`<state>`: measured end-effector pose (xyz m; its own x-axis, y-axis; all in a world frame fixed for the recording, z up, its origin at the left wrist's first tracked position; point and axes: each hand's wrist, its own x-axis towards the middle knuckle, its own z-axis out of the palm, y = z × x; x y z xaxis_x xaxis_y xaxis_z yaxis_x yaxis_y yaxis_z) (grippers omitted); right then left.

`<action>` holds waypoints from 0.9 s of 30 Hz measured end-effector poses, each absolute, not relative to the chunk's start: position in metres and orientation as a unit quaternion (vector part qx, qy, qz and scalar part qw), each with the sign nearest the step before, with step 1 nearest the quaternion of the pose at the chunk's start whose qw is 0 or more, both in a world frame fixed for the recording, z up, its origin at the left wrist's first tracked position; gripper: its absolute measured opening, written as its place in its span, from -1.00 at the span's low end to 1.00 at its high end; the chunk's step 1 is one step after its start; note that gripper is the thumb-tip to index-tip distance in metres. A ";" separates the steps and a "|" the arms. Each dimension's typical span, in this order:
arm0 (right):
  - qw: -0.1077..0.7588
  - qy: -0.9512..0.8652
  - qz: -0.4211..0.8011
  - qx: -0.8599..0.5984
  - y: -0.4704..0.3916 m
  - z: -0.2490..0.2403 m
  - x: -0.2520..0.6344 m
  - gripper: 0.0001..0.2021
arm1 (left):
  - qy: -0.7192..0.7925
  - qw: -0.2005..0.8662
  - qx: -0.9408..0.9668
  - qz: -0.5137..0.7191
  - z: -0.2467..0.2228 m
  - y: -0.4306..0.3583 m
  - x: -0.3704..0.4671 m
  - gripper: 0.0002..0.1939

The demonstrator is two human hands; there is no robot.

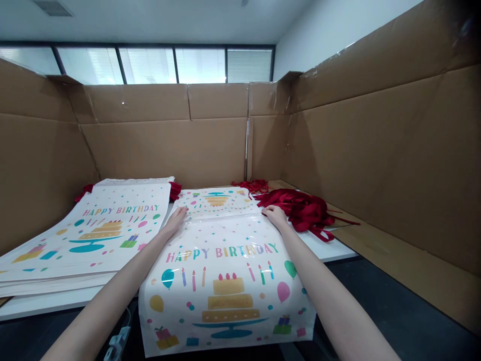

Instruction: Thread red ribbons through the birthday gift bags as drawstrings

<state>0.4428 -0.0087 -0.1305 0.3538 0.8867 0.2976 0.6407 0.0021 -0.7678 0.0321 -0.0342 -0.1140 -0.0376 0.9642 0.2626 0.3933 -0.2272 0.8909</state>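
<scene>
A glossy white sheet [233,230] printed with HAPPY BIRTHDAY, balloons and a tiered cake lies in front of me, its lower end hanging over the table's front edge. My left hand [178,219] pinches its upper left corner, and my right hand [275,215] pinches the upper right one. Both sets of fingertips are partly hidden. Beyond the held edge, another printed sheet [233,195] lies flat with its cake upside down to me. Close to my right hand is a heap of dark red ribbon [300,205].
On the left rests a stack of similar printed sheets [90,200], with red ribbon [175,190] at its top corners. A smaller tangle of red cord [255,186] is at the back. Tall cardboard walls [161,145] enclose the table. A power strip [117,343] hangs low at left.
</scene>
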 end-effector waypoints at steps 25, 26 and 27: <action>0.456 -0.555 0.188 -0.670 -0.007 -0.117 0.455 -0.86 | 0.532 0.287 0.629 0.490 -0.121 -0.029 0.030 -0.51; 0.449 -0.556 0.194 -0.673 -0.007 -0.113 0.457 -0.86 | 0.531 0.286 0.631 0.489 -0.121 -0.030 0.030 -0.52; 0.439 -0.558 0.203 -0.674 -0.007 -0.109 0.459 -0.85 | 0.530 0.284 0.632 0.488 -0.120 -0.031 0.029 -0.53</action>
